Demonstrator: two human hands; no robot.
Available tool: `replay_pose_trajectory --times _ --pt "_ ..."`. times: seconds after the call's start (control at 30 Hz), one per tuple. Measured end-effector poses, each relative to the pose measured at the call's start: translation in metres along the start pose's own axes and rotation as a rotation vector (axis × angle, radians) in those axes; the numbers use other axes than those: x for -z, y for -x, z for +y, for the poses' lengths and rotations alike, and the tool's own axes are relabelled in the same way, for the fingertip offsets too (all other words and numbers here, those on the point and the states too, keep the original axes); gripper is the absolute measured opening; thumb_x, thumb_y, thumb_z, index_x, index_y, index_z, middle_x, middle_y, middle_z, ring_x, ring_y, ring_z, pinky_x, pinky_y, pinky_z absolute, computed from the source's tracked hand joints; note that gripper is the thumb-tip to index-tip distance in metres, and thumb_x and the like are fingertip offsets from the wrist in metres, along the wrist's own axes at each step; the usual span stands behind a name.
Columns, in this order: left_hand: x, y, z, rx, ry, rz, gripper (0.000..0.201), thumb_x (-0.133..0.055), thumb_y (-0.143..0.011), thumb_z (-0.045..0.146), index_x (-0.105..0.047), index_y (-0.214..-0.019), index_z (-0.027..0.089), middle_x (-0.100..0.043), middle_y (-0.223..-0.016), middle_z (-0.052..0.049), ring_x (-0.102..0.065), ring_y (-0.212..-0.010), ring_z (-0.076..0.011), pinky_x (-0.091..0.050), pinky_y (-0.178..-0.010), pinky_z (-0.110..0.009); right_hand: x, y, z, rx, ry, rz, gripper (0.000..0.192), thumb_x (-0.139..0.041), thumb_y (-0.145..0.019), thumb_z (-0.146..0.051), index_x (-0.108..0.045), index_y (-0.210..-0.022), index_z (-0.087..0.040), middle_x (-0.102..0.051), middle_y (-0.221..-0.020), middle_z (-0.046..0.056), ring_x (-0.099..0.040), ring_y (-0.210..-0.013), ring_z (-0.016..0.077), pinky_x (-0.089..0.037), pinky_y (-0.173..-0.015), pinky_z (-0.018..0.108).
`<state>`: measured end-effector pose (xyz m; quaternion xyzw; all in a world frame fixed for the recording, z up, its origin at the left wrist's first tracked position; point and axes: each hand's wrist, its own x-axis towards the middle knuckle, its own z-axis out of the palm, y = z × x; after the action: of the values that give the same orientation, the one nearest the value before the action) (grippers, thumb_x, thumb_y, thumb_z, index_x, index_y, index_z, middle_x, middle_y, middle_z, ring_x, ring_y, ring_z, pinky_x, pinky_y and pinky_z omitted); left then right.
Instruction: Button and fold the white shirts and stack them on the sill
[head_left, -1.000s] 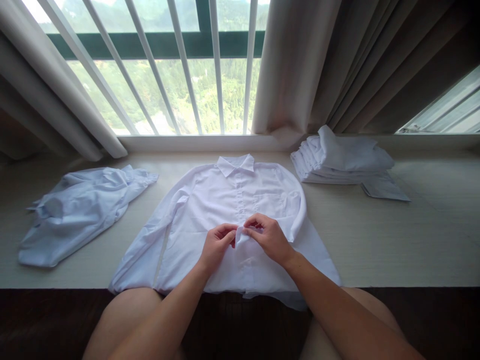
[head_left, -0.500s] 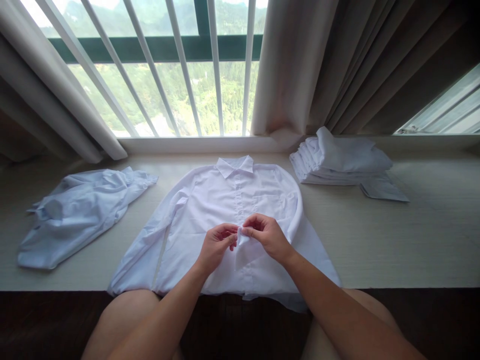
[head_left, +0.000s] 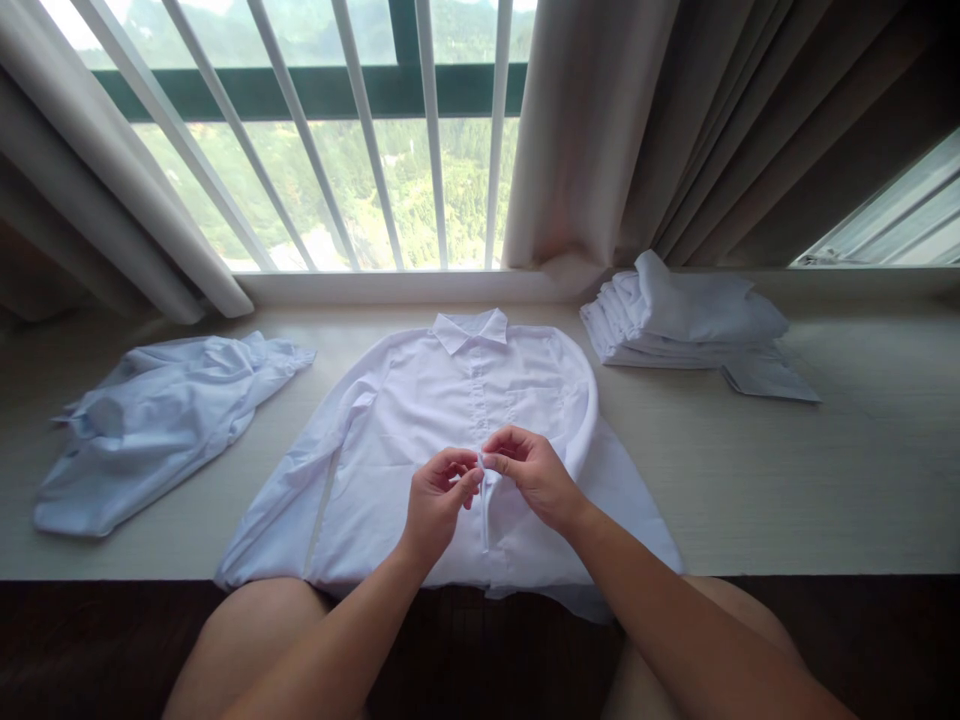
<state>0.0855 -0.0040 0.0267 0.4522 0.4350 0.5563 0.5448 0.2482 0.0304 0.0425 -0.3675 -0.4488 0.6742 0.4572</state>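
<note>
A white long-sleeved shirt (head_left: 420,400) lies spread front up, its collar toward the window and its hem at the near edge of the ledge. Over the middle of its button strip, my left hand (head_left: 442,495) pinches the front edge of the cloth between thumb and fingers. Right beside it, my right hand (head_left: 529,472) grips the same raised bit of the strip, fingertips almost touching those of the left. A narrow fold of cloth stands up below the fingertips. Any button between the fingers is too small or hidden to make out.
A crumpled white garment (head_left: 165,430) lies at the left of the pale ledge (head_left: 787,480). At the back right sits a stack of folded white shirts (head_left: 682,315). Grey curtains (head_left: 585,140) hang beside the barred window (head_left: 322,170). My knees are below the ledge's front edge.
My left thumb has come up closer to the right fingertips. The lifted strip of cloth has turned into a narrower upright fold. Both hands stay at the same place on the shirt.
</note>
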Motion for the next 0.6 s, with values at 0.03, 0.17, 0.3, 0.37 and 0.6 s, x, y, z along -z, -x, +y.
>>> replay_pose_trajectory --times 0.03,0.17,0.3,0.37,0.6 --pt "-0.001 0.002 0.000 -0.017 -0.011 0.018 0.023 -0.079 -0.082 0.037 -0.072 -0.092 0.018 -0.061 -0.073 0.001 -0.053 -0.059 -0.0088 -0.044 -0.050 -0.020 -0.001 0.000 0.002 -0.010 -0.036 -0.005 0.031 -0.088 -0.071 -0.040 -0.070 -0.085 -0.020 -0.066 -0.080 -0.001 -0.061 -0.076 0.0146 -0.047 -0.073 0.029" --pt "-0.004 0.009 0.000 -0.106 -0.090 0.075 0.019 -0.077 -0.084 0.035 -0.072 -0.094 0.019 -0.061 -0.082 -0.001 -0.055 -0.069 -0.0115 -0.046 -0.052 -0.020 -0.009 0.002 0.006 -0.055 -0.137 -0.019 0.030 -0.089 -0.070 -0.038 -0.068 -0.083 -0.021 -0.065 -0.079 -0.002 -0.059 -0.072 0.0135 -0.047 -0.071 0.028" --pt "-0.002 0.012 0.002 -0.193 -0.197 0.089 0.014 -0.076 -0.086 0.032 -0.073 -0.094 0.021 -0.062 -0.087 -0.003 -0.059 -0.077 -0.0139 -0.048 -0.056 -0.021 -0.013 0.003 0.003 -0.077 -0.159 -0.024 0.031 -0.090 -0.068 -0.038 -0.068 -0.082 -0.021 -0.065 -0.079 -0.002 -0.059 -0.073 0.0138 -0.047 -0.070 0.028" --pt "-0.001 0.013 0.003 -0.233 -0.239 0.087 0.012 -0.075 -0.087 0.031 -0.074 -0.095 0.021 -0.062 -0.088 -0.003 -0.059 -0.076 -0.0138 -0.048 -0.057 -0.021 -0.014 0.004 0.003 -0.081 -0.170 -0.027 0.031 -0.091 -0.067 -0.038 -0.068 -0.081 -0.021 -0.065 -0.078 -0.002 -0.059 -0.074 0.0140 -0.047 -0.071 0.028" --pt "0.000 0.017 0.005 -0.373 -0.373 0.109 0.012 -0.073 -0.088 0.027 -0.074 -0.099 0.021 -0.064 -0.087 -0.003 -0.062 -0.077 -0.0138 -0.051 -0.061 -0.022 -0.019 0.008 0.002 -0.096 -0.184 -0.037 0.033 -0.090 -0.067 -0.040 -0.067 -0.080 -0.021 -0.065 -0.079 -0.001 -0.059 -0.073 0.0150 -0.049 -0.074 0.031"
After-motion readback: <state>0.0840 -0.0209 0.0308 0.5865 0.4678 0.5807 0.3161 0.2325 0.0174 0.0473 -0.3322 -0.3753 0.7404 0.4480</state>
